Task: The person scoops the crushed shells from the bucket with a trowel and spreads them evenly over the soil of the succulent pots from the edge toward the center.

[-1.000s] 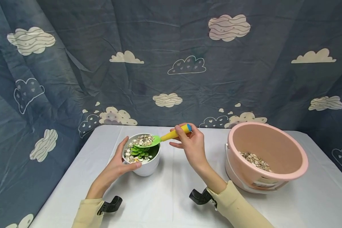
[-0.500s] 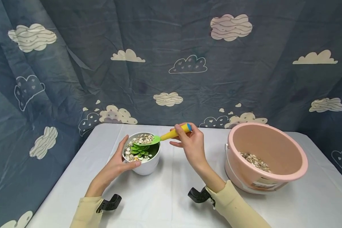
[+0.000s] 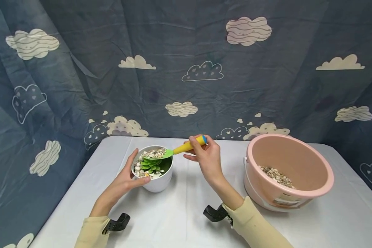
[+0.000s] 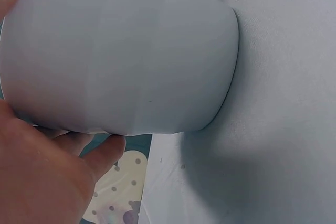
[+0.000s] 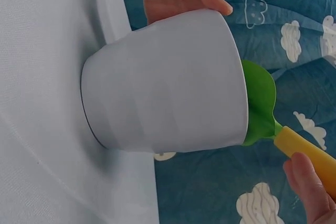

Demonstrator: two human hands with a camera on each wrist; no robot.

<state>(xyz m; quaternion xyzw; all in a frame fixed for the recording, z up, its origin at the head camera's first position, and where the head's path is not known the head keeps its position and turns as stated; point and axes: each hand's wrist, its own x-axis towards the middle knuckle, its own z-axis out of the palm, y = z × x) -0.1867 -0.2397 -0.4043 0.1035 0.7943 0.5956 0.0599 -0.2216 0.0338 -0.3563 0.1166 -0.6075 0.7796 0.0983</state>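
A white plant pot (image 3: 157, 186) stands on the table, tilted toward the camera in the head view. Inside it sit a green succulent (image 3: 150, 166) and pale pebbles (image 3: 139, 171). My left hand (image 3: 121, 183) grips the pot's left side, thumb along the near rim; the left wrist view shows the fingers (image 4: 106, 156) against the wall. My right hand (image 3: 207, 159) pinches the yellow handle of a small trowel (image 3: 183, 148). Its green blade (image 5: 261, 100) lies over the pot's mouth, loaded with pebbles, above the succulent. The pot wall hides part of the blade in the right wrist view.
A pink bucket (image 3: 255, 177) with a white handle stands to the right, with more pebbles (image 3: 276, 176) at its bottom. White cloth covers the table (image 3: 173, 220). Behind hangs a dark blue curtain (image 3: 161, 38) with cloud prints.
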